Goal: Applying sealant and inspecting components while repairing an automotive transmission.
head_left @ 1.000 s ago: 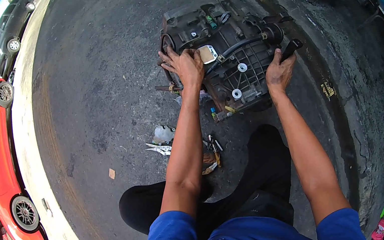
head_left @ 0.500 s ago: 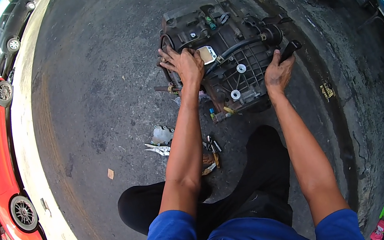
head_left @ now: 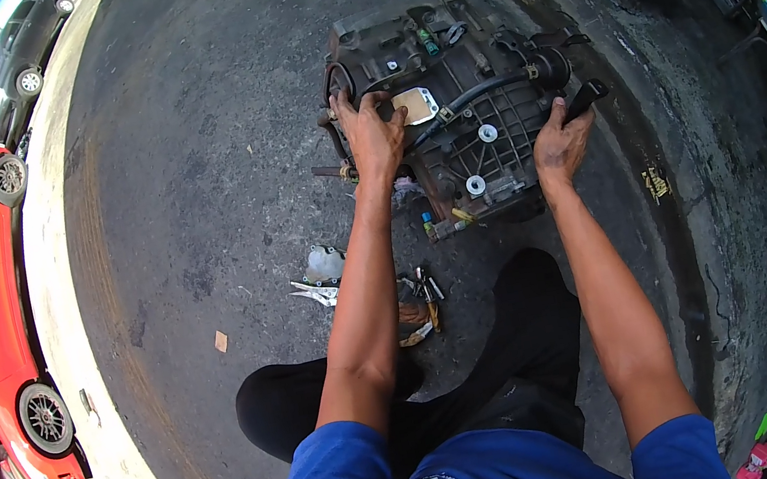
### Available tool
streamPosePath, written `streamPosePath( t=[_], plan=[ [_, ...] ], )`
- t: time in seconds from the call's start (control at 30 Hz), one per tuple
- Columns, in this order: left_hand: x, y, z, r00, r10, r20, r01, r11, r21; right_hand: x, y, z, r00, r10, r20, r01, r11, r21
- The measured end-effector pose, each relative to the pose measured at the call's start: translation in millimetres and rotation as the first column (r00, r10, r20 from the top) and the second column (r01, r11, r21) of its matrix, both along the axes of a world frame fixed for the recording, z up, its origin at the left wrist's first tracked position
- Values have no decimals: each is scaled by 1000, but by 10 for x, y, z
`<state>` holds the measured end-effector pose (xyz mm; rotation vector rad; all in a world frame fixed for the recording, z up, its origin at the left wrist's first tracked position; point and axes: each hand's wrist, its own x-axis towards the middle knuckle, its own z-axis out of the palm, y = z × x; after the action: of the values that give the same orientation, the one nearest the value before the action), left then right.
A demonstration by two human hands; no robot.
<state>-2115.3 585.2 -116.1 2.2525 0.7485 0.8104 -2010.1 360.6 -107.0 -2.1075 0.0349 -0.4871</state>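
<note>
Dark concrete floor [head_left: 193, 190]; grimy, ribbed grey casing [head_left: 512, 145]; right grip [head_left: 562, 145] clasping black handle [head_left: 586, 98]; left grip [head_left: 375, 142], cannot tell.

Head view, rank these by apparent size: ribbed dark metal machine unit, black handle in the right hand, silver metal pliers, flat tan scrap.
1. Ribbed dark metal machine unit
2. Black handle and silver metal pliers: too alike to rank
3. Flat tan scrap
</note>
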Motion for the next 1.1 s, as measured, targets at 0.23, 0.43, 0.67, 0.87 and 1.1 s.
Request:
streamPosePath(
  t=[0.23, 0.43, 0.67, 0.87, 1.1],
  plan=[
    [95, -118, 160, 956, 130, -264, -66, 969, 239, 1, -13, 0, 1000, -12, 3, 12, 1000, -10],
    [153, -91, 102, 948, 149, -282, -114, 984, 136, -22, -7, 40, 1000, -12, -27, 11, 1000, -9],
    [222, -66, 25, 941, 141, -308, -108, 986, 124, -22, 1, 32, 1000, -3, -16, 3, 1000, -17],
    [252, -100, 67, 918, 104, -383, -116, 993, -10, 23, -26, -11, 1000, -12, 11, 12, 1000, -17],
    [116, -169, 91, 953, 144, -266, -106, 983, 149, -19, -6, -5, 999, -17, -32, 16, 999, -27]
  ],
)
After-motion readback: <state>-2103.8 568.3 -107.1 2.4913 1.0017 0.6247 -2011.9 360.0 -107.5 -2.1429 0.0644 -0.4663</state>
